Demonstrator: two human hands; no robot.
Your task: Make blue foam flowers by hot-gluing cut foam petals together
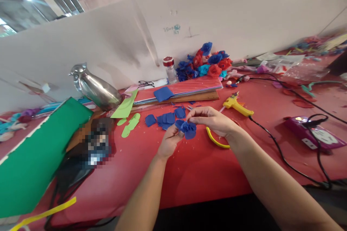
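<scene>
My left hand [169,143] is closed around the base of a blue paper flower [189,130] with several petals. The thumb and fingers of my right hand [207,118] pinch at the flower's upper edge. Just behind my hands lie several blue paper petals [166,118] in a loose pile. Green paper leaf pieces [131,125] rest to their left. A yellow glue gun [235,105] lies beyond my right hand. Partly covered by my right wrist is a pair of scissors with a yellow handle [217,141].
A stack of paper sheets [179,92] lies at the back, near finished blue and red flowers [208,63] and a glass jar [170,70]. A steel jug [97,88] and green board [43,155] stand left. Black cords run right, by a purple box [316,133].
</scene>
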